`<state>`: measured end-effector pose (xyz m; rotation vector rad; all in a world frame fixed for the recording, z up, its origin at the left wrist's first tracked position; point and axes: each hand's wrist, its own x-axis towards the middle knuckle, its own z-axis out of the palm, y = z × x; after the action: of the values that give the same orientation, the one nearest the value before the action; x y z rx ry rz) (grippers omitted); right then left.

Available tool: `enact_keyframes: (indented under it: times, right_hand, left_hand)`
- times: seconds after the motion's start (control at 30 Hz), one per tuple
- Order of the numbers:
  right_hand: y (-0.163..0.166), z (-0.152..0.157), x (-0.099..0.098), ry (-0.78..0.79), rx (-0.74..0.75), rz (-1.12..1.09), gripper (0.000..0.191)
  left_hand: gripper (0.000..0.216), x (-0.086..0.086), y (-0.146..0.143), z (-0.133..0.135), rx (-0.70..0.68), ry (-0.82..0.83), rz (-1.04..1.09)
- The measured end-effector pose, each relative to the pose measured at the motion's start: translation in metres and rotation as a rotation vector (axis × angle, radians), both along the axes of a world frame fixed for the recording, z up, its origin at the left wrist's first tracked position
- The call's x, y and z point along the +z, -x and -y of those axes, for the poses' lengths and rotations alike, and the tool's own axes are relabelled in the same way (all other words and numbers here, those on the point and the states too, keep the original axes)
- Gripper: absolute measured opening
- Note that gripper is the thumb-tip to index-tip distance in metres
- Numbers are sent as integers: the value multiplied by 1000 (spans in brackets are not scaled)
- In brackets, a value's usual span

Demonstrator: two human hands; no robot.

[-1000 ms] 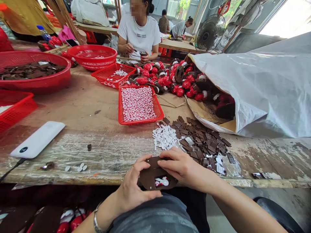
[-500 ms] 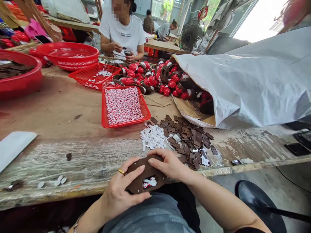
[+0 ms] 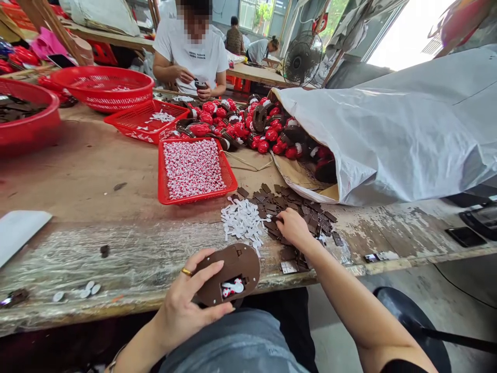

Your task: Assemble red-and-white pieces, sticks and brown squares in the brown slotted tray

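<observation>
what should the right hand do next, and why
Probably bring one piece from the pile of flat brown pieces to the brown oval base. The right hand has its fingertips in that pile, though its grip is unclear. The left hand holds the base with its opening uncovered, white and red parts showing; a flat piece might cover it.

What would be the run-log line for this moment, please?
left hand: holds brown base, white parts inside | right hand: at brown pieces, grip unclear
</observation>
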<state>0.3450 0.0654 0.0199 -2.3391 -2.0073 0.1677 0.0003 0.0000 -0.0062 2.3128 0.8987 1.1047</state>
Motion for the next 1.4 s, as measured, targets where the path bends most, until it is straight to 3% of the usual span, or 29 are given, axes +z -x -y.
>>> enact_keyframes:
  times: [0.1, 0.2, 0.27, 0.33, 0.43, 0.53, 0.67, 0.77, 0.87, 0.97, 1.13, 1.4]
  right_hand:
    - [1, 11, -4, -91, 119, -127, 21]
    - [-3, 36, -17, -180, 467, -327, 30]
    - [-5, 55, -25, -164, 634, -319, 39]
    - [-3, 72, -27, -173, 628, -242, 45]
    - [13, 88, -16, -167, 362, -184, 31]
    - [37, 90, -6, 28, 137, -119, 22]
    - [53, 82, -11, 122, 93, -59, 13]
    - [45, 78, -14, 0, 95, -237, 16]
    - [39, 82, 4, -257, 222, -518, 19]
    - [50, 92, 37, -349, 533, -664, 24]
    - [82, 95, 76, -169, 836, -557, 26]
    - [98, 80, 77, -53, 964, -456, 23]
  left_hand:
    - [50, -1, 3, 1, 37, 6, 0]
    - [51, -2, 6, 0, 68, 2, -10]
    - [51, -3, 8, -1, 71, -7, -16]
    - [50, -3, 8, -2, 60, -18, -16]
    - [51, -2, 6, -3, 42, -18, 0]
    - [52, 0, 4, -1, 44, -10, -2]
    - [49, 3, 0, 4, 48, 0, 2]
    - [49, 5, -3, 6, 56, 50, 40]
    - [53, 4, -6, 8, 59, 102, 87]
    - [57, 3, -8, 7, 29, 122, 144]
    - [66, 2, -10, 6, -2, 152, 175]
    - [64, 2, -9, 5, 4, 147, 185]
